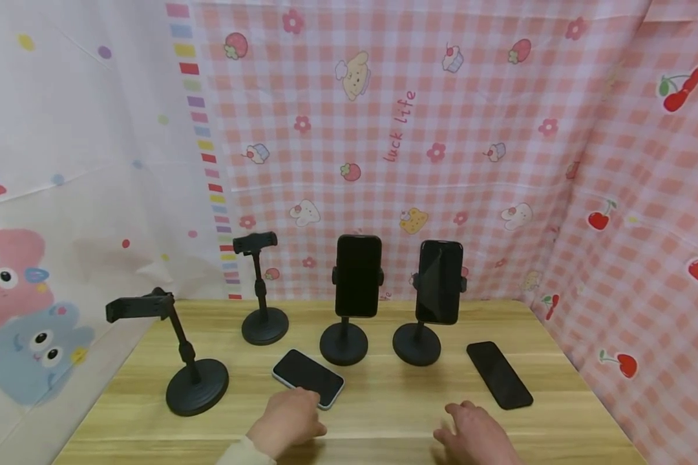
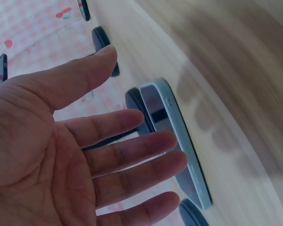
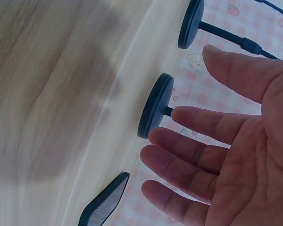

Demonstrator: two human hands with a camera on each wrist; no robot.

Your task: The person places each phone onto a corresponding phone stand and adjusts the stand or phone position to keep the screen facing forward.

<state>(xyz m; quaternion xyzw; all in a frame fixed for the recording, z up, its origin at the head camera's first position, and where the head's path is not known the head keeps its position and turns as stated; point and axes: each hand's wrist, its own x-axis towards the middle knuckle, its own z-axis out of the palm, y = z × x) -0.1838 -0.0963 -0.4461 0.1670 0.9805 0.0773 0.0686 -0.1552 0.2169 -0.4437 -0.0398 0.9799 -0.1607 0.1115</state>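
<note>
My left hand hovers above the table, fingers loosely extended and holding nothing. Just beyond it lies a smartphone with a pale edge, screen up; the fingers overlap it in the left wrist view, where its pale side shows. My right hand is likewise over the table, its fingers spread and slightly bent around nothing. A black smartphone lies flat beyond it to the right. Two more smartphones stand upright in holders at the back, one in the middle and one right of it.
Two black phone stands without phones are on the left, one nearer and one farther back. Round bases of the phone-bearing stands sit at mid-table and to its right. A pink checked cloth hangs behind the wooden table.
</note>
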